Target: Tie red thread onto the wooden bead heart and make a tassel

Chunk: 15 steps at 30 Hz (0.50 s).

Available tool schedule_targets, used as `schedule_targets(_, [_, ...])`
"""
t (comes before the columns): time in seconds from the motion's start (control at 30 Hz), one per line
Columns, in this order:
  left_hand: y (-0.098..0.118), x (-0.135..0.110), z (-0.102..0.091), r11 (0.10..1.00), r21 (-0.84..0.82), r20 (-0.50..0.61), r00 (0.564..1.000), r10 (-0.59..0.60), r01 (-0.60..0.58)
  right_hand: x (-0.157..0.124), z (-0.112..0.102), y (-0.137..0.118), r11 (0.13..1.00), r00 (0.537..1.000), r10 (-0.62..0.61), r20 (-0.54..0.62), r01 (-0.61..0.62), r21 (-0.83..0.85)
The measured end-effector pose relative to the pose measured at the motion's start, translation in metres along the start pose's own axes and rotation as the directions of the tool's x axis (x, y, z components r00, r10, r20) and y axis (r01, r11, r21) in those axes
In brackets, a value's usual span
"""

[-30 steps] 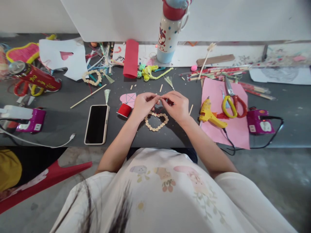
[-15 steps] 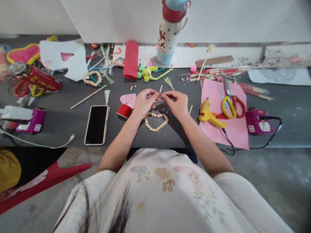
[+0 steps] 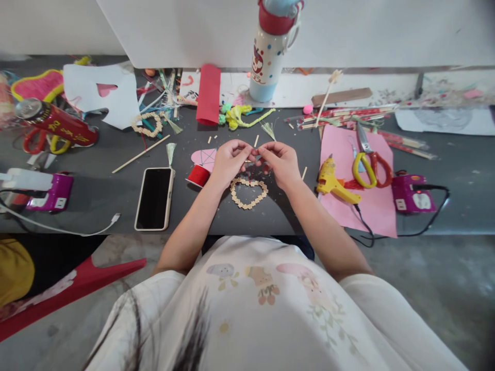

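Two pinches, basically tip to tip: left hand [image 3: 229,164] and right hand [image 3: 284,162] both have thumb and index drawn in narrow.

"ok but what's in there?"

Honestly can't tell, whatever's between those fingertips is too small to make out. Can't say if the two hands actually touch either.

"and the heart thing?"

Beaded heart [image 3: 247,206] is lying flat on the dark table [image 3: 104,190], straight down at 6 o'clock from the fingertips, between the forearms. Pale little tassel [image 3: 268,131] near 1 o'clock.

"what else is around the hands?"

Red spool [image 3: 198,176] between 8 and 9, just beside the left wrist, with a pink cutout [image 3: 203,156] right by it at 9. Phone [image 3: 153,199] further out, same way as the spool.

"other side?"

Yellow glue gun [image 3: 333,185] between 3 and 4, scissors [image 3: 365,143] at 3, both on a pink sheet [image 3: 373,216]. Tall bottle [image 3: 266,67] upright at 12, red can [image 3: 64,123] way out at 9.
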<state>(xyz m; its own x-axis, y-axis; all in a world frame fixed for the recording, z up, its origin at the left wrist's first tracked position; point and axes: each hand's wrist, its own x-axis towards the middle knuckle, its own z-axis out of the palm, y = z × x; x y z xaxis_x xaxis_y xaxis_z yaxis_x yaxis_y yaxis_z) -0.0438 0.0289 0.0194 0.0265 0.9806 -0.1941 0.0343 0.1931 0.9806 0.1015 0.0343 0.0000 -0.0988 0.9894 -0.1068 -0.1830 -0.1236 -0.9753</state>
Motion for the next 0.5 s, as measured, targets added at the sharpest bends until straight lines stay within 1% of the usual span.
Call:
schedule_targets(0.27, [-0.0039,0.001,-0.002,1.0,0.017,-0.004,1.0,0.009,-0.009,0.0015,-0.0003,0.0016,0.997,0.997,0.075,0.029,-0.076,0.033])
schedule_targets(0.5, [-0.0052,0.0006,-0.0019,1.0,0.009,-0.009,1.0,-0.003,0.003,0.0015,0.0005,0.0014,0.985,0.992,0.119,0.041,-0.124,0.123])
